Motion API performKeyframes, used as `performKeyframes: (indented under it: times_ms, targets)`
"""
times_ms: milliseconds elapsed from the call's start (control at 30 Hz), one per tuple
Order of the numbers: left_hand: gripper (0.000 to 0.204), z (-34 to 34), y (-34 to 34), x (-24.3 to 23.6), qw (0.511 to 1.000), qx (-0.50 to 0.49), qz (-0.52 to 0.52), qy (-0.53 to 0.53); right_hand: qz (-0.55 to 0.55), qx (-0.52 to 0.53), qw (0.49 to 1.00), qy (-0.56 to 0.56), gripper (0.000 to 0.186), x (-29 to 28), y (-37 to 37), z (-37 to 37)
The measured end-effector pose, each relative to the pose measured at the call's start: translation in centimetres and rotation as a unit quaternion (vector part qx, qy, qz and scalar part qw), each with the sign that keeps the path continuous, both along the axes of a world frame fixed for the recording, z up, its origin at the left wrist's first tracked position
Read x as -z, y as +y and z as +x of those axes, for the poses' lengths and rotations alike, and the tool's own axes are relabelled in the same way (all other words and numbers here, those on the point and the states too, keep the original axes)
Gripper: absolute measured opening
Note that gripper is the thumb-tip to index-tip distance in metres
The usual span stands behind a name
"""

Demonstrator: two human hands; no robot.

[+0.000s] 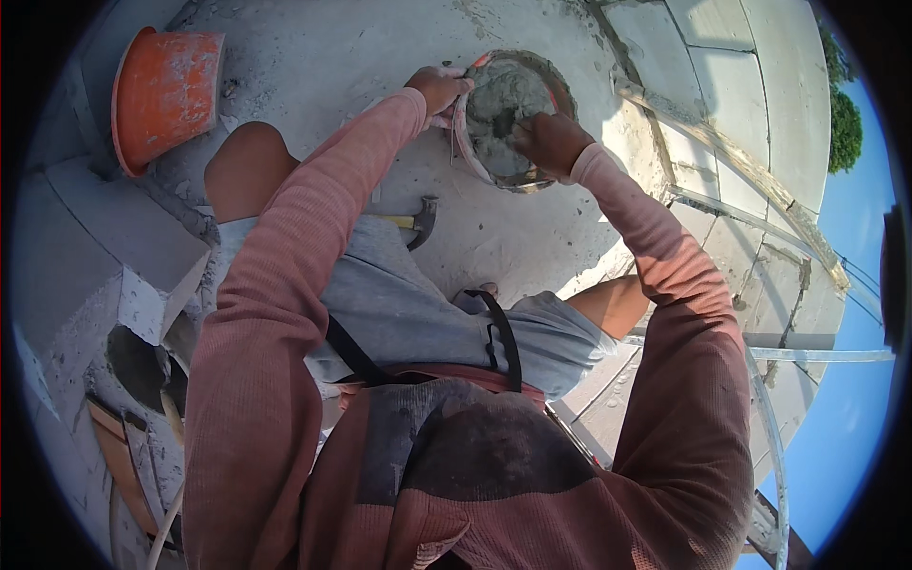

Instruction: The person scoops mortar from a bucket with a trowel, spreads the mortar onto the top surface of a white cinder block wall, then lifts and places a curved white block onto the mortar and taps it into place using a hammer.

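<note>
An orange bucket stands on the dusty floor in front of me, smeared with grey mortar. Wet grey mortar fills it, with a darker hollow in the middle. My left hand is closed on the bucket's left rim, fingers on its outer side. Over the right part of the bucket, my right hand is closed, knuckles up, down at the mortar; whatever it grips is hidden beneath it. A hammer with a yellow handle lies on the floor close to my left thigh, below the bucket.
Another orange bucket lies tipped at the far left. Pale blocks and a round dark container sit at left. On the right, a wooden strip crosses a block wall, with a metal bar below.
</note>
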State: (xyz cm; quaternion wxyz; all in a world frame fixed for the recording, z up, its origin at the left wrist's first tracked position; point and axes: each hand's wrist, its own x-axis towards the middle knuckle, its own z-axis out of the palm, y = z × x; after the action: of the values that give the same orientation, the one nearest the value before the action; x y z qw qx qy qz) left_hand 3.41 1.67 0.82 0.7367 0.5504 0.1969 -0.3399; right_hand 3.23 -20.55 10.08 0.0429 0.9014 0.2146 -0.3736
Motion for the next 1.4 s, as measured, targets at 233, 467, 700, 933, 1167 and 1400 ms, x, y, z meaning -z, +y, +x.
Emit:
performKeyframes:
  times_ms: [233,467,700,933,1167,1400]
  targets:
    - [0.052,-0.5,0.6,0.9,1.000,0.023,0.007,0.014,-0.115,-0.272,0.936,-0.192,0.034,-9.8,-1.3,-6.2]
    - [0.055,-0.8,1.8,0.5,1.000,0.018,0.007,0.022,-0.063,-0.096,0.986,-0.119,0.046,-17.4,1.6,-5.5]
    - [0.052,-0.5,0.0,-0.1,1.000,-0.013,0.006,-0.002,-0.056,-0.055,0.997,-0.023,0.031,-3.1,-2.7,-1.0]
    - [0.044,-1.1,0.9,-0.1,0.999,0.000,0.030,0.018,-0.163,-0.108,0.972,-0.128,0.028,-10.2,-1.6,-2.7]
    - [0.040,-1.0,-0.2,0.1,0.999,-0.025,0.035,0.011,-0.202,-0.090,0.971,-0.094,0.023,-3.3,0.4,-3.0]
    - [0.041,-1.3,0.2,0.7,0.999,-0.028,0.018,0.023,-0.107,0.242,0.953,0.150,0.047,-11.4,-0.6,0.2]
